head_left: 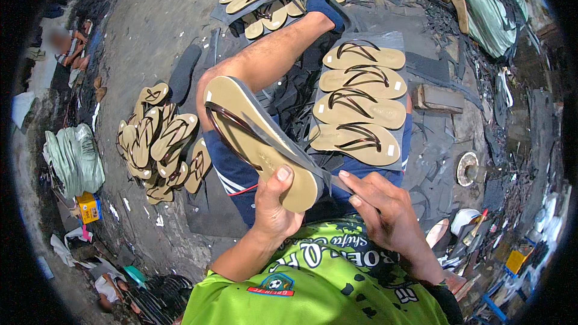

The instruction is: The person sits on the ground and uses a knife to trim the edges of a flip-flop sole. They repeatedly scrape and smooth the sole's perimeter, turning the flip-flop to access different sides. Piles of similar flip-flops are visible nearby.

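My left hand grips the heel end of a tan flip-flop, thumb on the footbed. The flip-flop has a glossy dark-brown strap, and its toe end points away to the upper left. A grey rubber margin runs along the right edge of its sole. Close by the heel, my right hand has its fingers closed on a flat grey blade, whose tip meets the sole's edge. The handle, if any, is hidden in the palm.
Several finished-looking flip-flops lie on a grey sheet over my lap at the right. A heap of flip-flops sits left; more rows lie beyond my foot. Rubber scraps, a block, green sacks and a person surround me.
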### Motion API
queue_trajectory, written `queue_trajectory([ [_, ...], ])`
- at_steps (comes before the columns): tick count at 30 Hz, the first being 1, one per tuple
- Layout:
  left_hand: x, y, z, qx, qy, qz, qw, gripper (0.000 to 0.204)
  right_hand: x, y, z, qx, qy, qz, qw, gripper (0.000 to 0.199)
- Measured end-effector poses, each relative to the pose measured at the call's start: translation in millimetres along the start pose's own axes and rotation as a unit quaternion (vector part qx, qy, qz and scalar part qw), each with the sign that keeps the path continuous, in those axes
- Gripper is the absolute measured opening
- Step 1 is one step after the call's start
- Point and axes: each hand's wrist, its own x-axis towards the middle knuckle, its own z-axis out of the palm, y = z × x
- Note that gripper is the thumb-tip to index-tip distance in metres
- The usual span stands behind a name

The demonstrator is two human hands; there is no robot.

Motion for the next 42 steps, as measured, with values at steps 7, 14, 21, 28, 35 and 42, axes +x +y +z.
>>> queue_trajectory([
  [7,-8,-1,-8,-0.057,-0.047,-0.121,0.990,0.049,27,2,16,0.044,-0.033,0.009,0.998,0.037],
  [14,-17,21,-12,0.019,-0.064,-0.134,0.989,0.039,0,33,36,0.246,0.098,0.130,0.956,0.035],
  [21,29,168,-125,-0.001,0.124,0.294,0.948,0.039,-17,112,-16,0.132,0.299,0.315,0.891,0.043],
  [28,31,88,-139,-0.109,0.007,0.126,0.986,0.033,2,158,-3,0.075,0.149,0.347,0.923,0.031],
  [35,70,-83,-21,-0.174,-0.022,-0.240,0.955,0.036,18,97,5,0.367,0.185,0.359,0.838,0.020],
  [42,49,-29,-16,-0.012,0.004,-0.103,0.995,0.019,-23,32,32,0.416,0.158,0.181,0.877,0.034],
])
